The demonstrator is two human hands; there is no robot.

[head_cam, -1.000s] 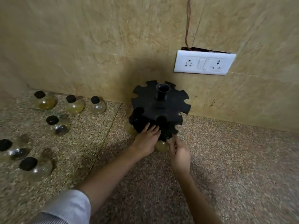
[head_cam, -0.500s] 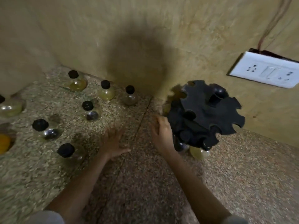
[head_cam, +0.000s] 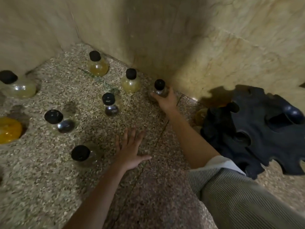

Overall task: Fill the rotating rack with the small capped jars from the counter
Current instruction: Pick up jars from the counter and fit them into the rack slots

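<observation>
The black notched rotating rack stands at the right by the wall, with a yellowish jar hanging in its lower tier. Several small round glass jars with black caps stand on the speckled counter to the left. My right hand is closed around the clear jar nearest the wall corner, which still rests on the counter. My left hand hovers flat, fingers spread, beside another capped jar and holds nothing.
Other jars stand about: a yellow-filled one at the back, a pale one, a dark-filled one, another, and an orange one at the left edge. Beige tiled walls close in the corner.
Both hands left the rack and swung left toward the jars. My right hand reached the wall-side jar and closed on it. The view turned left, pushing the rack to the right.
</observation>
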